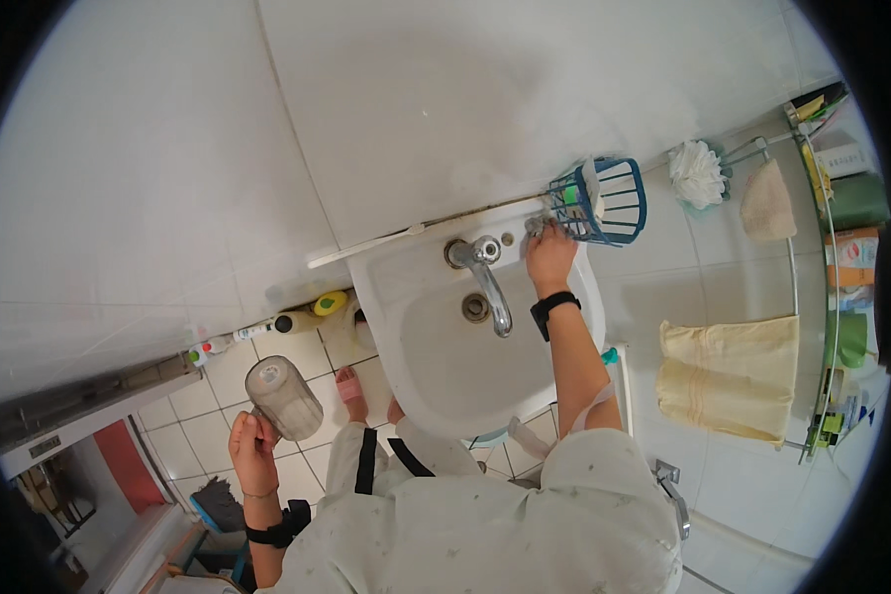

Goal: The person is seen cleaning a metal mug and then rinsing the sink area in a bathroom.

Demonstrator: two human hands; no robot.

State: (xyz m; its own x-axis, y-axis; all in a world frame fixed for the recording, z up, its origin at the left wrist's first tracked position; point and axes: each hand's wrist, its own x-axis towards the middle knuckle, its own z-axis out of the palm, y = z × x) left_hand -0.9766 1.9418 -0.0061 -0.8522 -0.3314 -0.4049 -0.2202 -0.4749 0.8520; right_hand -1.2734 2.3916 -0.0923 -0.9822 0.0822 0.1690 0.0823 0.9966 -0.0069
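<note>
My left hand (251, 442) is closed round the handle of a clear, greyish plastic mug (292, 404), which is tilted and held out over the floor left of the sink. At the sink's back right corner, my right hand (551, 261) has its fingers closed at a small grey crumpled thing (536, 226) that looks like a scouring pad. Just beyond those fingers is a blue slatted basket (619, 239) with pale and green items inside. The white washbasin (421, 381) has a chrome tap (489, 277) between my hands.
Several bottles, one with a yellow cap (331, 303), line the wall at left. On the right hang a white bath puff (699, 174), a pink cloth (768, 203) and a yellow towel (728, 379). A crowded shelf (851, 257) runs along the far right.
</note>
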